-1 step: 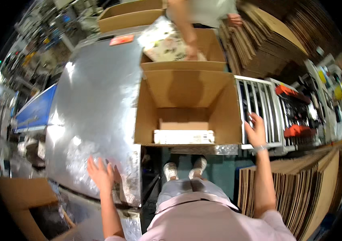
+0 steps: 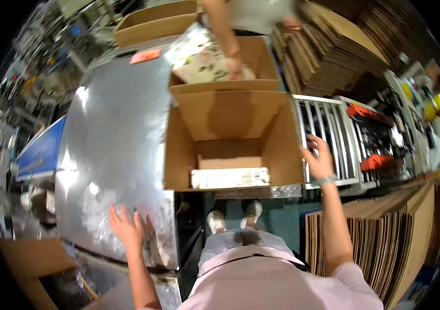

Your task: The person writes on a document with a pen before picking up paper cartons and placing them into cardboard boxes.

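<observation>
An open cardboard box (image 2: 233, 114) stands in front of me, with a white printed pack (image 2: 230, 178) lying inside along its near wall. My left hand (image 2: 126, 227) is over the near part of the shiny metal table (image 2: 116, 129), fingers spread and holding nothing. On the box's other side, my right hand (image 2: 319, 159) hangs above the roller conveyor (image 2: 328, 116) beside the right wall. Its fingers are apart and nothing is in them; I cannot tell whether a fingertip touches the cardboard.
A co-worker's hand (image 2: 234, 68) is on a floral-patterned package (image 2: 199, 57) in a second cardboard box (image 2: 261, 59) just beyond. Flat cardboard stacks (image 2: 375, 232) stand at right, near and far. An orange-red item (image 2: 145, 56) lies on the table's far end.
The view has shifted a little, so the boxes and table sit further left in it. My right hand has moved slightly farther along the box's right wall. Both hands stay spread.
</observation>
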The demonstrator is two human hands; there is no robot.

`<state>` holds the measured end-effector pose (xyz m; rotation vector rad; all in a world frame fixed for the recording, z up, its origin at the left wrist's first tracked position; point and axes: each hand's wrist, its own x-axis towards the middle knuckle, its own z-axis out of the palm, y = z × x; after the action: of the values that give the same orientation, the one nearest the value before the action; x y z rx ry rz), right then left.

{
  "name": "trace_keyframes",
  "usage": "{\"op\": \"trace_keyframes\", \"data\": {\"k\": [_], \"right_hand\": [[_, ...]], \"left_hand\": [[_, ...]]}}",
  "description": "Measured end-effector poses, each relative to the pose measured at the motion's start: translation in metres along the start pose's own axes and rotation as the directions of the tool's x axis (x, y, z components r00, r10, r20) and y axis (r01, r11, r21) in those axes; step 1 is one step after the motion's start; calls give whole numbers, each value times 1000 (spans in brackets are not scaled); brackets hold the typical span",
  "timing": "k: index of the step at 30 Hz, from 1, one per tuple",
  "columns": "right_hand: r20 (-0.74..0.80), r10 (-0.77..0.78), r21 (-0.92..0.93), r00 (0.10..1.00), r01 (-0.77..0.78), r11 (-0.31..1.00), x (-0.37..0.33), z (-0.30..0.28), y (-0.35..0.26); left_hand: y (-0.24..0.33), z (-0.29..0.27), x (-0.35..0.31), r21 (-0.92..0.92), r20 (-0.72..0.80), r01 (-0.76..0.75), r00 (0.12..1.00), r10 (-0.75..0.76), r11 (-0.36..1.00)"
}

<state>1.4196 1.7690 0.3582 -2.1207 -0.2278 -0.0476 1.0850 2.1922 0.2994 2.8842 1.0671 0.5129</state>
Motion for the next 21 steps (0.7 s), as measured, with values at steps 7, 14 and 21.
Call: {"op": "trace_keyframes", "data": {"k": [7,14,21], "right_hand": [[210,47,-367,977,34,930,60,42,8],[271,86,-304,959,0,953,57,50,20],[286,152,-194,946,-98,976,65,47,25]], "left_hand": [[150,-14,96,-548,300,149,954,26,823],[163,26,106,-359,241,41,969,50,932],[173,23,109,-293,228,43,973,26,955]]}}
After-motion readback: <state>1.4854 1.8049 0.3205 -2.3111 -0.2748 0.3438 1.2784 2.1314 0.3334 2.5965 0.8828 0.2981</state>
